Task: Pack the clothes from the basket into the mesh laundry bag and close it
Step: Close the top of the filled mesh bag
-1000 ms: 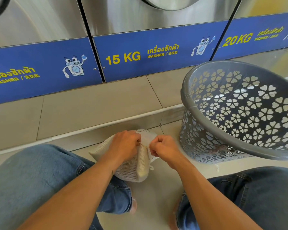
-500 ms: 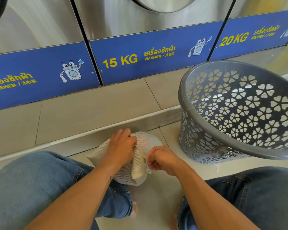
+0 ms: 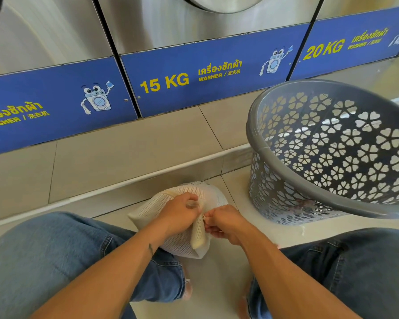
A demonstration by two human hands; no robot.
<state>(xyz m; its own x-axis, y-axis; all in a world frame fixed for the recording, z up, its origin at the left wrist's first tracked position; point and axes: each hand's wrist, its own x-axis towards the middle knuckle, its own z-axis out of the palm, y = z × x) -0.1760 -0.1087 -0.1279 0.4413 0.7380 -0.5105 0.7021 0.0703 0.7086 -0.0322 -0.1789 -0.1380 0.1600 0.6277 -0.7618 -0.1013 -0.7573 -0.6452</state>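
A stuffed white mesh laundry bag (image 3: 148, 210) lies on the tiled floor between my knees. My left hand (image 3: 180, 212) grips its bunched top edge. My right hand (image 3: 226, 223) pinches the bag's closure, a small pull or cord, right beside the left hand; the closure itself is mostly hidden by my fingers. The grey plastic basket (image 3: 309, 217) with flower-shaped holes stands tilted at the right. No clothes show inside it.
A row of steel washers (image 3: 194, 28) with blue label panels stands behind a raised tiled step (image 3: 129, 146). My jeans-clad knees (image 3: 55, 261) flank the bag on both sides. The basket stands close to my right knee.
Both hands and the bag have shifted slightly toward me and lower in view. The right hand has drawn the closure along the bag's edge, closer to the left hand.
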